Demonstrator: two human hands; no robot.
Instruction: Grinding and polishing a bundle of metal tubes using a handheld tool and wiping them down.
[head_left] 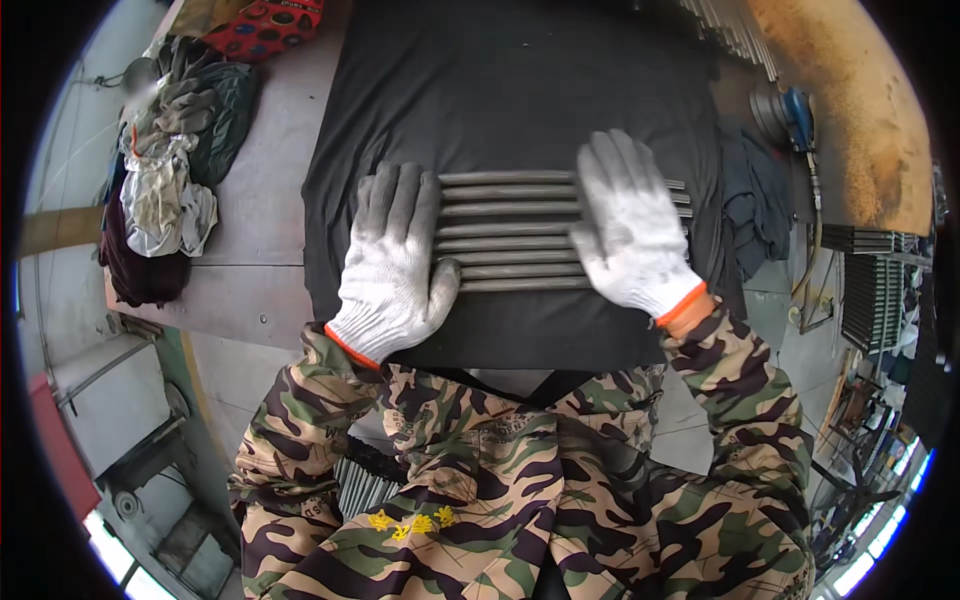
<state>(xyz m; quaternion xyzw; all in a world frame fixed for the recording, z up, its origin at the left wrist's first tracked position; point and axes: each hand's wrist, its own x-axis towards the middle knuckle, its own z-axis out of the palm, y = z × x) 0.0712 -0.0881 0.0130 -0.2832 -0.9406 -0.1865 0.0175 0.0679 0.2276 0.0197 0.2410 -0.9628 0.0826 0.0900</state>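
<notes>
Several slim grey metal rods (510, 228) lie side by side, running left to right, on a black cloth (500, 90) over the table. My left hand (392, 255), in a white knit glove with grey fingers and an orange cuff edge, lies flat over their left ends, fingers pointing away from me and thumb out. Across their right part rests my right hand (630, 220), gloved alike, with its fingers stretched out. A few rod tips stick out past its right side. The rods' left ends are hidden under the left glove.
A heap of rags (180, 150) lies on the table's left side, near a red patterned cloth (265, 30). At the right are a blue sander (795, 118) with a hose, a dark cloth (755, 205) and a brown board (860, 120). More rods (735, 35) lie at the far right.
</notes>
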